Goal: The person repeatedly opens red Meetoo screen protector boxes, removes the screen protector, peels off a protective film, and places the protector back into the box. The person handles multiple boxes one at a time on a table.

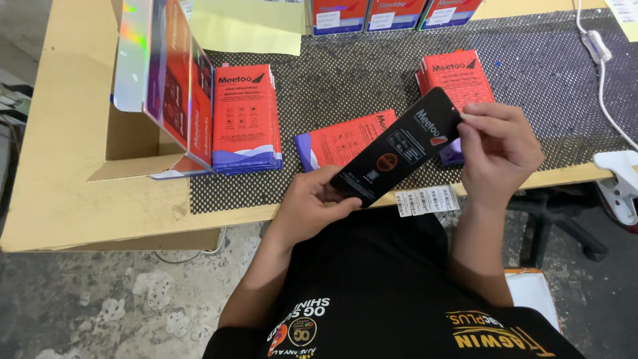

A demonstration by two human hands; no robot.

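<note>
A flat black rectangular panel (399, 149), shaped like a phone screen and covered with a printed film, slants above the table's front edge. My left hand (312, 203) grips its lower end. My right hand (497, 149) pinches its upper right corner between thumb and fingers. Just behind the panel a red and purple flat box (335, 143) lies on a black dotted mat (345, 80). Another stack of red boxes (458, 73) sits beyond my right hand.
A stack of red boxes (246, 119) and upright open cartons (169, 80) stand at the left. More boxes (392, 13) line the back edge. A strip of barcode labels (425, 201) hangs at the table's front edge. A white cable (601, 60) and white clamp (621, 183) are at the right.
</note>
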